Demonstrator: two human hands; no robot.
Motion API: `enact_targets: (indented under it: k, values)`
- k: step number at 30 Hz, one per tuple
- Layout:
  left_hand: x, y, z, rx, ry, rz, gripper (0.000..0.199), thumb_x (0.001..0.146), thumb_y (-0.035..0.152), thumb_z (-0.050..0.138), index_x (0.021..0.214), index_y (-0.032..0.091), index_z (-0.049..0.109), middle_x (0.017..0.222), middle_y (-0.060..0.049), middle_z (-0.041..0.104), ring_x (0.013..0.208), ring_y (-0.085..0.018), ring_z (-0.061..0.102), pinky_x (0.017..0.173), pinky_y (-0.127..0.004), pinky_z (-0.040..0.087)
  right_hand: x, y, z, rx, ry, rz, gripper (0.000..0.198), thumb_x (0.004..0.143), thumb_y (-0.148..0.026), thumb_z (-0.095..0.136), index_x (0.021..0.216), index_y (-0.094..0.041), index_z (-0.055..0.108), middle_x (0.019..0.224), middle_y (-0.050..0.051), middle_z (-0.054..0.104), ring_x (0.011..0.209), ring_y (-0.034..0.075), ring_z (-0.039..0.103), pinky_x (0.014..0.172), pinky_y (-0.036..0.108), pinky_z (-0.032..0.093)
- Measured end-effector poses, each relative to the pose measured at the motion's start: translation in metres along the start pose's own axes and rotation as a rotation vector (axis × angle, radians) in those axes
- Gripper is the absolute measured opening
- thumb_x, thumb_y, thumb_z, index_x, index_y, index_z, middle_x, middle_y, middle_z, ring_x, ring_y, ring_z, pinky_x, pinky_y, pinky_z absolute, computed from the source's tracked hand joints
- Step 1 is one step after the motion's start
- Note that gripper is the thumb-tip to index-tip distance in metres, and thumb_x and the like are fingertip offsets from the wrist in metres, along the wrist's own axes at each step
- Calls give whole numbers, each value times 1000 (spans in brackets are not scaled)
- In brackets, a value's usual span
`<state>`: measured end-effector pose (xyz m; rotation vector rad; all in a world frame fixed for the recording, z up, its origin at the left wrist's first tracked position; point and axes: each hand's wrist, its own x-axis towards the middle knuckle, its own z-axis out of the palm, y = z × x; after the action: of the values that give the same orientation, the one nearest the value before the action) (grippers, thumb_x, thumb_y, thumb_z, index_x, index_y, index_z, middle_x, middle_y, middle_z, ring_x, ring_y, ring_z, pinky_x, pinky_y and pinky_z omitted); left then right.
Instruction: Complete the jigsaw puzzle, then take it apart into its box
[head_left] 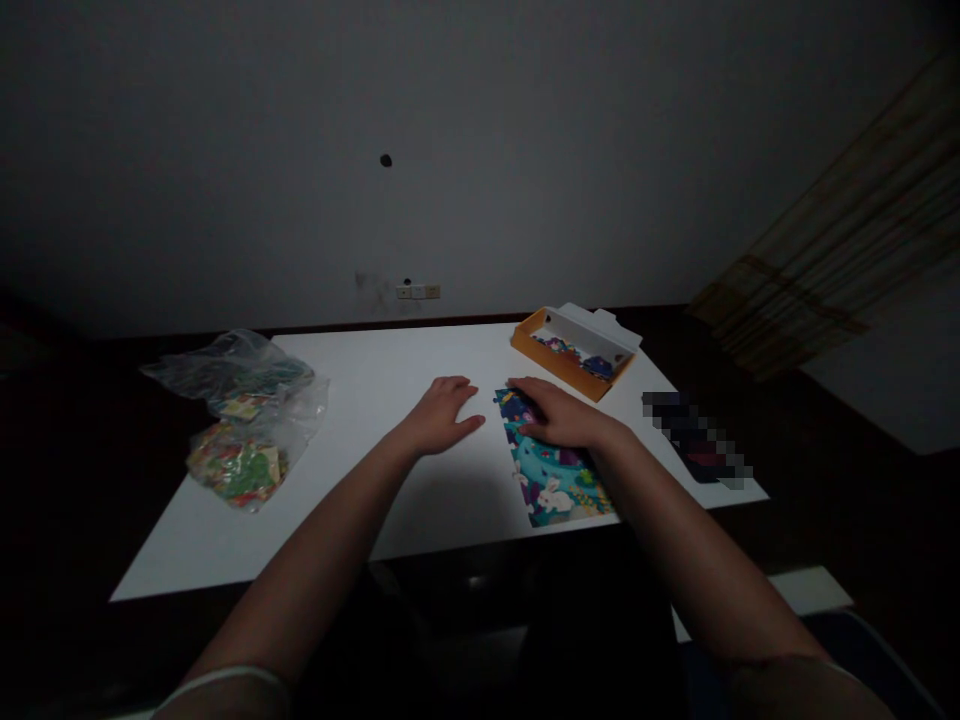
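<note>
A jigsaw puzzle [546,468] with a teal picture of white rabbits and plants lies near the table's front edge, its pieces joined. My right hand [561,414] rests on the upper part of it, fingers stretched out and thumb apart, hiding some of the picture. The forearm covers its right side. To the left of the puzzle, my left hand [442,415] is over the white tabletop with its fingers spread and nothing in it. Behind my right hand stands an orange box [559,369], lid up, with loose puzzle pieces [596,367] inside.
Clear plastic bags [244,468] with colourful pieces lie on the left of the white table [360,375]. A dark, partly blurred-out flat object [694,440] lies at the right edge. Behind the table is a wall with sockets [418,292]; a curtain [787,270] hangs at right.
</note>
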<state>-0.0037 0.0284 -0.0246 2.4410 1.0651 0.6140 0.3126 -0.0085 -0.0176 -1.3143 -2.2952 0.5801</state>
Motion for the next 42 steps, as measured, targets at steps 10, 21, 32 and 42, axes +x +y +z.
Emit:
enact_targets:
  k: [10, 21, 32, 42]
  values:
    - [2, 1, 2, 69, 27, -82, 57, 104, 48, 67, 150, 15, 68, 164, -25, 59, 156, -46, 49, 133, -68, 38, 47, -22, 18, -1, -19, -10, 100, 75, -34, 101, 166, -22, 60, 164, 23, 64, 153, 43, 60, 130, 64, 44]
    - [6, 1, -2, -157, 134, -108, 32, 94, 32, 79, 124, 23, 73, 126, -11, 79, 123, -33, 70, 113, -51, 57, 67, -30, 24, 184, 41, -131, 92, 78, -20, 94, 164, -28, 62, 145, 13, 68, 134, 33, 68, 120, 52, 53]
    - [8, 0, 2, -469, 305, -222, 21, 95, 35, 80, 111, 22, 79, 99, -5, 82, 89, -22, 76, 84, -35, 62, 66, -41, 17, 172, 65, -2, 15, 97, -33, 81, 108, -25, 88, 102, 4, 87, 95, 26, 79, 87, 36, 56]
    - [15, -2, 2, -626, 577, -311, 10, 87, 27, 82, 94, 21, 79, 91, -2, 80, 86, -20, 75, 85, -33, 61, 71, -44, 21, 224, 272, 166, 13, 95, -34, 82, 100, -23, 85, 94, 6, 84, 90, 25, 75, 81, 34, 50]
